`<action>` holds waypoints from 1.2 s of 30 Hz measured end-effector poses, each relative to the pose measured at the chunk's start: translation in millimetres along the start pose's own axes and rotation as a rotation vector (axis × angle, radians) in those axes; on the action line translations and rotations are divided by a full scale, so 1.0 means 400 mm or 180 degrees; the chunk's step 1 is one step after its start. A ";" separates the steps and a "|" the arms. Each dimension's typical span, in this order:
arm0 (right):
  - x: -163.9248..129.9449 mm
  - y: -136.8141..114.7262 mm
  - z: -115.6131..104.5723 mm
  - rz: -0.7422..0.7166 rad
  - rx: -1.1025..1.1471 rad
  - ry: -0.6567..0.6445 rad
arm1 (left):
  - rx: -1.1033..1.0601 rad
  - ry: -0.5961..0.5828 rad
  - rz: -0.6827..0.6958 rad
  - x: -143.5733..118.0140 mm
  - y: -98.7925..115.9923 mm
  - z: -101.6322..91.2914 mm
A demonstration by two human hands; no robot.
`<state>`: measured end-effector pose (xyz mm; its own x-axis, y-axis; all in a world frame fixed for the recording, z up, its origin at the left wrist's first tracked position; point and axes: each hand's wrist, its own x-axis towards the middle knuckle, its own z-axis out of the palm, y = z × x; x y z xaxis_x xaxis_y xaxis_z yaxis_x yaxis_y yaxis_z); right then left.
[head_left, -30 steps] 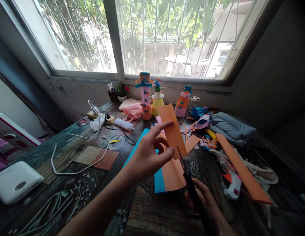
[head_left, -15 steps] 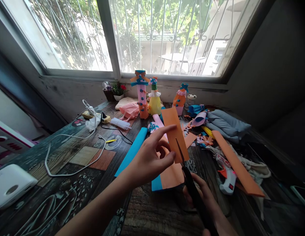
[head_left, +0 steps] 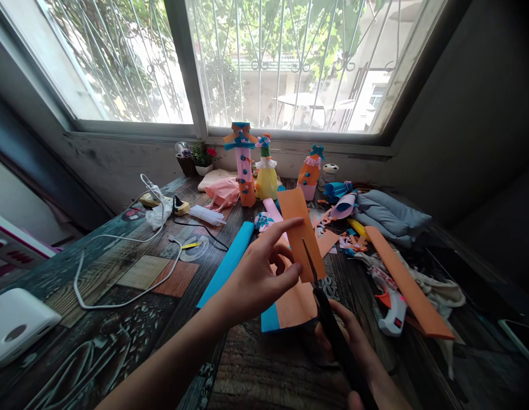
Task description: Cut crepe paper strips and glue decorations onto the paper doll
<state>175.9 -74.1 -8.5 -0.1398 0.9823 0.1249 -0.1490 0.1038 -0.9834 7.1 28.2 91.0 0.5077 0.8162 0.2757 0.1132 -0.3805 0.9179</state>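
Note:
My left hand (head_left: 264, 267) is closed on an orange paper strip (head_left: 296, 213), which it keeps raised above the table with the index finger laid along its face. In my right hand (head_left: 347, 336) are black-handled scissors (head_left: 330, 319). Their blade lies over the lower part of the strip and points away from me. Beneath the hands rest a larger light-orange sheet (head_left: 296, 304) and a blue sheet (head_left: 270, 319). Another blue paper piece (head_left: 230, 262) is left of my hand.
Paper-decorated bottles (head_left: 266, 176) stand by the window. To the right are a glue gun (head_left: 392, 310), a long orange strip (head_left: 405, 279), paper scraps and a grey cushion (head_left: 388, 213). A white cable (head_left: 119, 236) and white box (head_left: 20, 327) lie left.
The view has shifted very slightly. Both hands keep the same hold on the strip and the scissors, with hardly any movement.

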 end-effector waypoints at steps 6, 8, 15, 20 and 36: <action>-0.006 0.011 -0.010 0.0032 -0.0087 -0.0075 | 0.0004 -0.0020 -0.0028 0.001 0.004 -0.001; -0.007 0.012 -0.011 0.0102 -0.0154 0.0056 | 0.0004 -0.0013 -0.0024 0.002 0.004 -0.001; 0.004 -0.018 0.002 0.0234 -0.0131 0.0002 | -0.0078 0.0012 -0.0025 0.005 -0.001 -0.002; 0.004 -0.015 0.007 0.0192 -0.0153 0.0153 | -0.0105 -0.0001 -0.0018 0.003 -0.003 -0.003; -0.002 0.011 0.006 0.0161 0.0215 0.0237 | -0.0094 -0.0015 -0.0016 0.008 -0.011 -0.006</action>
<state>173.0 -74.8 -12.4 -0.0761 0.9951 0.0628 -0.2097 0.0456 -0.9767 6.0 33.6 88.4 0.5113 0.8159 0.2699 0.0905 -0.3634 0.9272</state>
